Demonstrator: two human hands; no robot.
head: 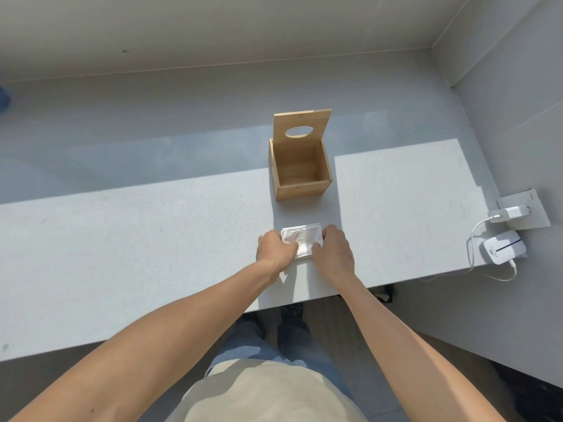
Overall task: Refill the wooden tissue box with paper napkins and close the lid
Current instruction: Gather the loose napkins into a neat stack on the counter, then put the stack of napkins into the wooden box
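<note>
A person's left hand (275, 248) and right hand (333, 249) clasp a pack of napkins (301, 240) from either side on a pale counter (122, 254). Beyond it the wooden box (300, 175) stands empty, its lid (301, 127) upright. At right, a white device (504, 248) lies beside a plugged-in charger (510, 214).

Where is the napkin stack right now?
In the head view, the napkin stack lies on the counter near its front edge, gripped between the left hand and right hand, in front of the open wooden box.
</note>
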